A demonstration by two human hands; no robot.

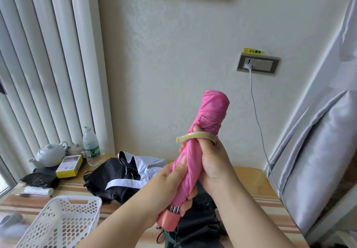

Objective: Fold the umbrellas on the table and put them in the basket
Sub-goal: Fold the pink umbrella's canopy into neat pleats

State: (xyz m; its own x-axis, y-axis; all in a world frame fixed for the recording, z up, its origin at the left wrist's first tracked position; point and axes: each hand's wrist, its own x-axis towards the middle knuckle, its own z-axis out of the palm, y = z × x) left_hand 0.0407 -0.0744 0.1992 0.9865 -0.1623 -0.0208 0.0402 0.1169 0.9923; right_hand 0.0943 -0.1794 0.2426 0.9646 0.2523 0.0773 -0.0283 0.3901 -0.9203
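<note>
The pink umbrella (201,145) is collapsed and its canopy rolled tight, held upright and tilted slightly right in the air above the table (257,182), between both hands. The left hand (170,182) grips the lower part of the roll just above the salmon-pink handle (167,221), thumb laid along the fabric and fingers curled round behind. The right hand (210,162), directly above and to the right of it, wraps the middle of the roll and appears to pinch the near end of the pale yellow closure strap (195,136), which loops out to the left of the umbrella and does not yet lie flat round it. By my reading, the step in hand is securing the wrap on this umbrella, the last part of folding it. The next move calls for the right hand to draw the strap snug round the canopy and press its free end down, while the left hand stops the roll from loosening; whether the fastening is hook-and-loop or a snap cannot be told. Then the umbrella goes to the white perforated basket (63,222), which stands on the table below and left of the left hand. A black-and-white umbrella (119,178) lies unfolded beyond the left hand, and a dark umbrella (201,226) lies beneath both hands.
</note>
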